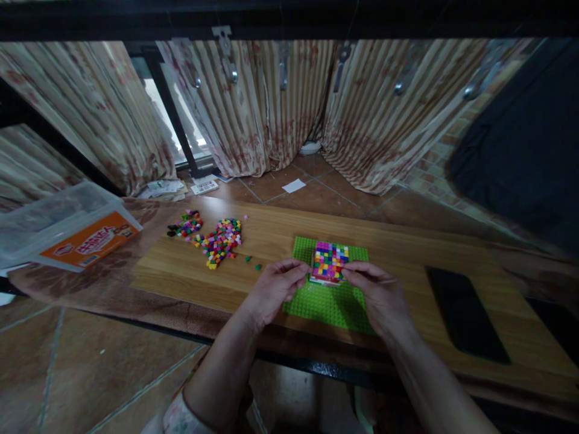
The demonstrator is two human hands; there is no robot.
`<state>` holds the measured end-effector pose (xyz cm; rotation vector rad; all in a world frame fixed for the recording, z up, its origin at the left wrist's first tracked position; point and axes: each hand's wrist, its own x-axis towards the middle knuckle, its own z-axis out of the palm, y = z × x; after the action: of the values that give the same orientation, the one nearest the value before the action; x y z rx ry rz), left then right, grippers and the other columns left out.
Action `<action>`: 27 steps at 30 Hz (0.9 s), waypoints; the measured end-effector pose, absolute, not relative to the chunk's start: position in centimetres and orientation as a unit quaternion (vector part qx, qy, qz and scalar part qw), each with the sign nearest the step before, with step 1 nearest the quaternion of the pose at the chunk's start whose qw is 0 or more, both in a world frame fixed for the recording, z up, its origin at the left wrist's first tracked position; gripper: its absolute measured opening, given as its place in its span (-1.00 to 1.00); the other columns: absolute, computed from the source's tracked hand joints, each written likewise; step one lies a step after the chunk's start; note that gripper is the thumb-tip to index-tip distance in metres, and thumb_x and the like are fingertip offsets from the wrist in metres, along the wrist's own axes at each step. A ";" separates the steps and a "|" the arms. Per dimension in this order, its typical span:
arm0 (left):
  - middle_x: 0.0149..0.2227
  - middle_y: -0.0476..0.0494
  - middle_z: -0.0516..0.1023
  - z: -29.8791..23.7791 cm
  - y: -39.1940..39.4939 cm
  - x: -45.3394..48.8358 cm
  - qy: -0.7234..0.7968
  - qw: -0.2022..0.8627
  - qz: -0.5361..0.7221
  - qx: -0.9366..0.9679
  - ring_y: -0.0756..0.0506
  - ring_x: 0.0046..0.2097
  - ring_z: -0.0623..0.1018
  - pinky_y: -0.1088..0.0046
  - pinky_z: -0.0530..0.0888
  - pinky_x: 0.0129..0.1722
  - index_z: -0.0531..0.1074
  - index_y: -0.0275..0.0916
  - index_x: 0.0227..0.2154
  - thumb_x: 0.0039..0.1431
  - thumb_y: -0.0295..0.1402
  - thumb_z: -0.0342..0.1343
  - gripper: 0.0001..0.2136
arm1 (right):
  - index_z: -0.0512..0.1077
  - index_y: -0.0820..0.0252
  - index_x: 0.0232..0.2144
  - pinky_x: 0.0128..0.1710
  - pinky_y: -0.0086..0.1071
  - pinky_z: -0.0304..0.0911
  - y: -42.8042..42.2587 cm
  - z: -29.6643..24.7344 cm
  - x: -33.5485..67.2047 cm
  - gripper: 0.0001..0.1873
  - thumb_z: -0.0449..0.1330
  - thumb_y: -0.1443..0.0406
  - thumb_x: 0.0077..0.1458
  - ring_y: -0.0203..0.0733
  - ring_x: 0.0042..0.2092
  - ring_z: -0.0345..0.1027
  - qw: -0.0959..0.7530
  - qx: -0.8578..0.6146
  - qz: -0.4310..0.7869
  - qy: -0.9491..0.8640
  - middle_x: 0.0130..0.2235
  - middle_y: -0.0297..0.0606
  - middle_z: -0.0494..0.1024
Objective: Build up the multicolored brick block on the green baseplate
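A square block of many small coloured bricks (330, 261) stands on a green baseplate (325, 304) lying on a wooden board. My left hand (277, 287) is at the block's left side with its fingertips pinched against the edge. My right hand (379, 293) grips the block's right side with thumb and fingers pressed together. Both hands rest over the baseplate.
A pile of loose coloured bricks (217, 239) lies on the board's (190, 265) far left. A clear plastic box with an orange label (67, 228) sits at the left. A black phone (465, 313) lies at the right. Curtains hang behind.
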<state>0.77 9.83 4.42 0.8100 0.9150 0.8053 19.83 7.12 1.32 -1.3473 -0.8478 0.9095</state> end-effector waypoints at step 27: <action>-0.30 -0.20 0.58 5.1 9.1 0.4 0.328 0.844 0.354 0.235 -0.02 -0.27 0.53 0.50 0.45 -0.23 0.55 -0.36 -0.25 0.26 0.01 0.03 -0.54 | 0.52 0.06 -0.12 -0.13 -0.34 0.36 3.5 2.9 15.9 -0.77 0.23 0.36 0.16 -0.25 -0.13 0.45 0.478 -0.468 0.188 -0.719 -0.17 -0.28 0.53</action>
<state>0.42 9.06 5.08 0.4956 0.6921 0.7480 15.85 3.50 2.93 -1.1435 -1.7554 0.4595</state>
